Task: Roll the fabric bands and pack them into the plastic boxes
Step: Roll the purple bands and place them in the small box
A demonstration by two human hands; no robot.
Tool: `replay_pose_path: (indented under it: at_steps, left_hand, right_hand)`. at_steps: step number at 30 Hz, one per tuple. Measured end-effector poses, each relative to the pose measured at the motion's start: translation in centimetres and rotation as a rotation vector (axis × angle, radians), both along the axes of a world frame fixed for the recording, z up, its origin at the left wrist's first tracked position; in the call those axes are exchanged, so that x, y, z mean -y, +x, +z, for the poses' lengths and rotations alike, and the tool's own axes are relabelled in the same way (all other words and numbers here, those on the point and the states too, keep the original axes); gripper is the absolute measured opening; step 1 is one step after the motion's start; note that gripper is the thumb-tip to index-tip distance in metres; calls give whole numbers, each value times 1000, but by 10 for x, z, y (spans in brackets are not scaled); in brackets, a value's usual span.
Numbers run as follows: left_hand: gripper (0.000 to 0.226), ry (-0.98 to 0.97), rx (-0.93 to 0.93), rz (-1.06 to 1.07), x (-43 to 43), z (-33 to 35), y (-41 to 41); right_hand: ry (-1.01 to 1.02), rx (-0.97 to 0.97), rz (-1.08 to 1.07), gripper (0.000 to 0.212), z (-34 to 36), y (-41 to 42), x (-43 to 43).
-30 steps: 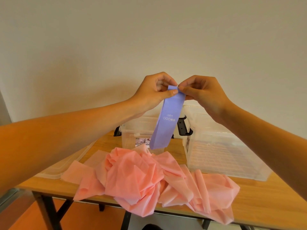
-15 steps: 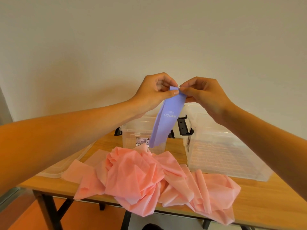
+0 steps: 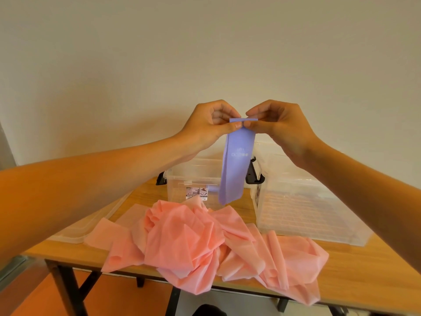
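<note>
Two hands pinch the purple band [image 3: 237,169] by its folded top end: left hand [image 3: 209,126] fingers [image 3: 234,126] at 9 o'clock, right hand [image 3: 280,126] at 3, all curled tight on it. Band hangs toward 6, in front of small box [image 3: 191,183]; big box [image 3: 296,201] at 3; pink bands [image 3: 193,242] heaped on counter [image 3: 364,281] below.

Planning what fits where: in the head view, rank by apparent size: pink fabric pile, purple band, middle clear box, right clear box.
Largest first:
pink fabric pile
right clear box
middle clear box, partly hidden
purple band, nearer the camera; last two unsure
</note>
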State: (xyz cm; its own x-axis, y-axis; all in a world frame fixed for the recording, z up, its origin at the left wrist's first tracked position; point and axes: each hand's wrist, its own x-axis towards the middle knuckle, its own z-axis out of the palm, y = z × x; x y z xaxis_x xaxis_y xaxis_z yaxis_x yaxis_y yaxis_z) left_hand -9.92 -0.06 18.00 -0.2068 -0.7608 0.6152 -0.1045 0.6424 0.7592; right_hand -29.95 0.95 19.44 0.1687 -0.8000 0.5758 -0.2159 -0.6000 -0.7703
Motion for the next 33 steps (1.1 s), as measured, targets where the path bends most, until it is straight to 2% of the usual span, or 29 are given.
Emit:
replay_pose_path:
  at_steps: [3, 10, 17, 24, 33]
  left_hand:
    - [16, -19, 8, 3, -1, 2, 0]
    - [18, -18, -11, 2, -2, 5, 0]
    - [6, 4, -7, 5, 0, 9, -3]
    - [13, -40, -16, 10, -2, 12, -1]
    - [9, 23, 20, -10, 1, 6, -2]
  right_hand:
    - [32, 17, 21, 8, 1, 1, -2]
    - [16, -5, 13, 11, 3, 1, -4]
    - [-46, -10, 28, 8, 5, 1, -3]
    - [13, 34, 81, 6, 4, 2, -2]
    - [-31, 16, 52, 14, 2, 0, -2]
